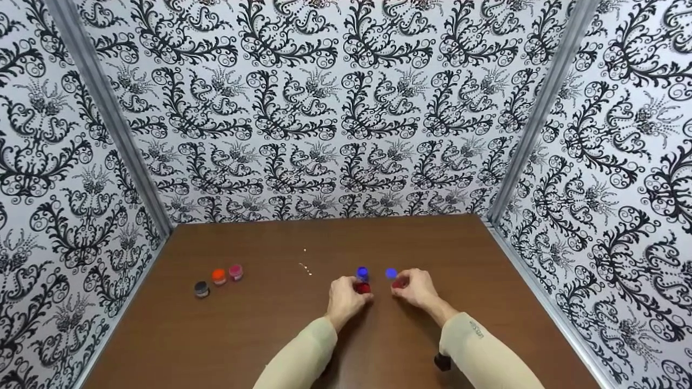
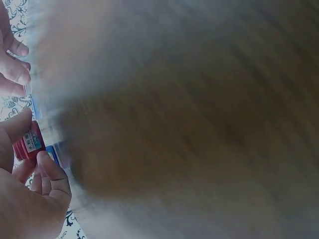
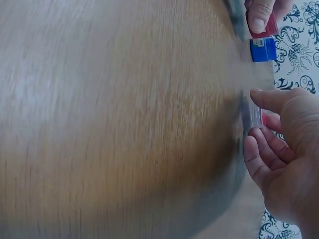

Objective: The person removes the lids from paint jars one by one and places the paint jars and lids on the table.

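My left hand point(image 1: 345, 300) grips a small red paint jar point(image 2: 30, 142) between thumb and fingers; a printed label shows on its side in the left wrist view. Apart from it, to the right, my right hand point(image 1: 419, 289) pinches a clear, ridged lid point(image 3: 255, 117) with a reddish tint by its edge. Just beyond the red jar stands a blue paint jar point(image 1: 362, 273). A round blue lid point(image 1: 391, 273) lies on the table, close to the fingertips of my right hand.
On the left side of the brown table point(image 1: 259, 335) stand a dark jar point(image 1: 201, 289), an orange jar point(image 1: 218, 276) and a pink jar point(image 1: 235, 271). Small bright specks point(image 1: 306, 268) show mid-table. Patterned walls point(image 1: 324, 108) with metal posts enclose the back and sides.
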A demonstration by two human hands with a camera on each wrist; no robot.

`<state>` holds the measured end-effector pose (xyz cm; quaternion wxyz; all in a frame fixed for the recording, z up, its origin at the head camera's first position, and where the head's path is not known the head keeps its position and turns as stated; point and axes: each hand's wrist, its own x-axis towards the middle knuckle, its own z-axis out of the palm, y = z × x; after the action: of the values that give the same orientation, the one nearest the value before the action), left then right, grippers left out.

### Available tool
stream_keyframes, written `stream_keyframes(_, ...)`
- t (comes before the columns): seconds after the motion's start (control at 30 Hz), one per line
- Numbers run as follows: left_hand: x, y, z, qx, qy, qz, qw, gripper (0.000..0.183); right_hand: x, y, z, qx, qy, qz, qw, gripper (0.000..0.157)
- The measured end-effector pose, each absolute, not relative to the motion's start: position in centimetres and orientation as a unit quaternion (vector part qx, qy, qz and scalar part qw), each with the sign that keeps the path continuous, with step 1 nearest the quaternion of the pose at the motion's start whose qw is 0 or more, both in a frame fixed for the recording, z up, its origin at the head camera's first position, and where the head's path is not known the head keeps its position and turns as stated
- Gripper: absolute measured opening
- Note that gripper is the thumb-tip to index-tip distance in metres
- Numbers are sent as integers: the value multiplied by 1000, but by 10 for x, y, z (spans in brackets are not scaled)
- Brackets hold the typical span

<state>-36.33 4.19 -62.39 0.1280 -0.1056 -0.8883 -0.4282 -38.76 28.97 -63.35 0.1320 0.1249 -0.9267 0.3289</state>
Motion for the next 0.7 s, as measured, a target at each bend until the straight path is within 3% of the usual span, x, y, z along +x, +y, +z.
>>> stream_keyframes(0.13, -363, 44, -624, -102, -889, -429, 122, 27, -376, 279, -619, 90, -932, 333, 108, 15)
stream_keyframes(0.7, -366, 52, -622, -86, -895, -422, 114, 31, -383, 284, -628, 73, -936, 329, 101, 23)
